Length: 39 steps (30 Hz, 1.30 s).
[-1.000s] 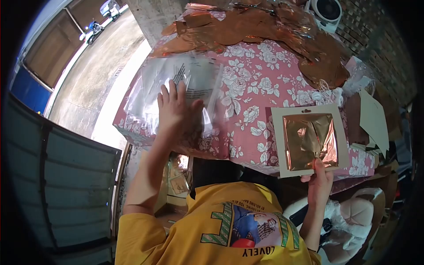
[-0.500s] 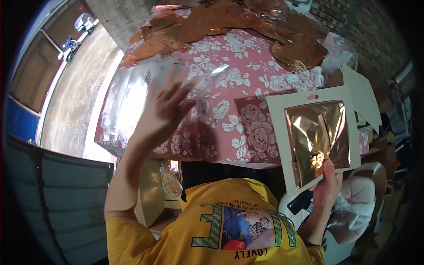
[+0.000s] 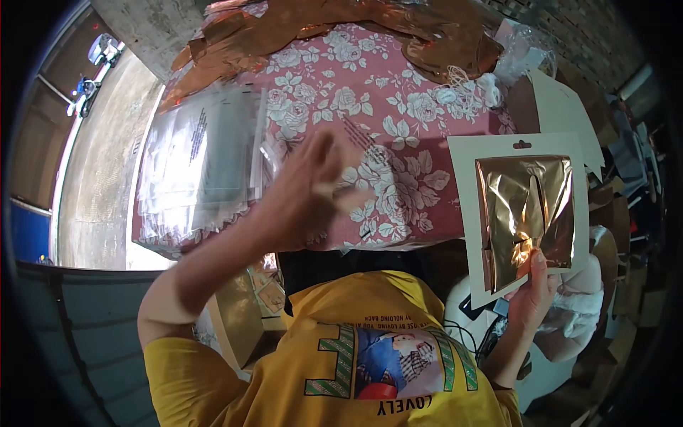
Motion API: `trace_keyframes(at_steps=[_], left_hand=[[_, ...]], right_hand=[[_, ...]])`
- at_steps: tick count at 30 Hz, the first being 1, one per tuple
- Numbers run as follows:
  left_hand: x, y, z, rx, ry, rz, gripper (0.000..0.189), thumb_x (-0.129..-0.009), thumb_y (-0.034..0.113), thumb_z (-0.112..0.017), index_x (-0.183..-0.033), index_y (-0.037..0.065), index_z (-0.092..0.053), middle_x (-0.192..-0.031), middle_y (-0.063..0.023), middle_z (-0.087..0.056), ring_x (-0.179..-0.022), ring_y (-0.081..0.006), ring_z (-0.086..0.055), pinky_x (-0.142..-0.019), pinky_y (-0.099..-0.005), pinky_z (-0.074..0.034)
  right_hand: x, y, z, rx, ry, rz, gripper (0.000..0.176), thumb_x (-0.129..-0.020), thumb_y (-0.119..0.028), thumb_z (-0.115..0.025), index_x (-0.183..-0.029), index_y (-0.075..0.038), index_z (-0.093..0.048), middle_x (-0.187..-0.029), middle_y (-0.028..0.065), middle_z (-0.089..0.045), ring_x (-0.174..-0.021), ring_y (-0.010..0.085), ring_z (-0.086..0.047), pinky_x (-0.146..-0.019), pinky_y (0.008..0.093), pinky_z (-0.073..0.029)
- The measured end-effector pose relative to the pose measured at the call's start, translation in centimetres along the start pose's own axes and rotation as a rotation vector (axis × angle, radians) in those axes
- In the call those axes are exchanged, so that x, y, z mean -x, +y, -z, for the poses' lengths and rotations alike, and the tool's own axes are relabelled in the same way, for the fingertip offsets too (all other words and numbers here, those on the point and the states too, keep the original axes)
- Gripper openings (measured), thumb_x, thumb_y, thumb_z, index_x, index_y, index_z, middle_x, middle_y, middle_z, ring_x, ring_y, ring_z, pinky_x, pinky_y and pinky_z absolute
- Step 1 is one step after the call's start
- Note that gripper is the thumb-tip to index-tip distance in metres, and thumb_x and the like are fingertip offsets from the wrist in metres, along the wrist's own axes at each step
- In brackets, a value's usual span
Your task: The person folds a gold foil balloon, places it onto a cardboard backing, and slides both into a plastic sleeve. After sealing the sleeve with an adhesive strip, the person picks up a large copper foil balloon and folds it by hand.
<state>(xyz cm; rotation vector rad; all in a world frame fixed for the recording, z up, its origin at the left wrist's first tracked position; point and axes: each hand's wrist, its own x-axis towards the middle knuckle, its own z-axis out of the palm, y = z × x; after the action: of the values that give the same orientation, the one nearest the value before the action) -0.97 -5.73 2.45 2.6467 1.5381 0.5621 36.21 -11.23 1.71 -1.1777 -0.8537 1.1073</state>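
On the right, my right hand (image 3: pixel 535 292) grips the lower edge of a white backing card (image 3: pixel 466 206), thumb on the front. A folded sheet of shiny gold foil (image 3: pixel 530 192) is fixed to the card, which has a hang hole at its top. My left hand (image 3: pixel 313 186) is over the middle of the table, smeared by motion. A clear plastic bag (image 3: pixel 361 134) with small printed text trails from its fingers. Left of that hand lies a stack of clear plastic bags (image 3: pixel 203 153).
A pink rose-patterned cloth (image 3: pixel 341 64) covers the table. Copper-coloured foil pieces (image 3: pixel 284 32) spread along the far edge. White string (image 3: pixel 455 89) and crumpled clear plastic (image 3: pixel 526 53) lie at the far right, near more white card (image 3: pixel 565 114). An open cardboard box (image 3: pixel 238 313) stands below the table.
My left hand has moved right from the bag stack to the table's middle, bringing a clear bag along. My right hand still holds the card. The whole view has shifted slightly.
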Motion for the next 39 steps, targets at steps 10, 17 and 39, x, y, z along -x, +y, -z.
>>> trace_keyframes(at_steps=[10, 17, 39], left_hand=[[1.5, 3.1, -0.3, 0.191, 0.010, 0.250, 0.021, -0.087, 0.025, -0.070, -0.089, 0.005, -0.066, -0.101, -0.0135, -0.060, -0.101, -0.0348, -0.052, -0.095, -0.0461, -0.043], [1.1, 2.8, 0.0, 0.006, 0.083, 0.108, 0.013, -0.081, 0.011, -0.067, -0.089, 0.001, -0.067, -0.091, -0.0104, -0.063, -0.093, -0.0305, -0.056, -0.085, -0.0406, -0.047], [2.2, 1.9, 0.9, -0.031, -0.044, 0.220, 0.031, -0.075, 0.009, -0.072, -0.103, 0.005, -0.060, -0.111, -0.0130, -0.055, -0.109, -0.0358, -0.051, -0.093, -0.0454, -0.046]], right_hand=[[-0.5, 0.2, -1.2, 0.011, -0.061, -0.052, 0.027, -0.099, -0.021, -0.058, -0.099, 0.006, -0.062, -0.075, 0.0113, -0.061, -0.042, 0.0148, -0.051, -0.031, 0.0270, -0.046], [-0.3, 0.3, -0.6, 0.002, -0.058, -0.033, 0.028, -0.099, -0.021, -0.059, -0.098, 0.006, -0.062, -0.075, 0.0112, -0.060, -0.041, 0.0148, -0.051, -0.031, 0.0271, -0.045], [0.2, 0.4, -1.4, -0.014, -0.120, -0.073, 0.026, -0.099, -0.019, -0.058, -0.102, 0.006, -0.062, -0.075, 0.0117, -0.062, -0.039, 0.0175, -0.052, -0.030, 0.0285, -0.045]])
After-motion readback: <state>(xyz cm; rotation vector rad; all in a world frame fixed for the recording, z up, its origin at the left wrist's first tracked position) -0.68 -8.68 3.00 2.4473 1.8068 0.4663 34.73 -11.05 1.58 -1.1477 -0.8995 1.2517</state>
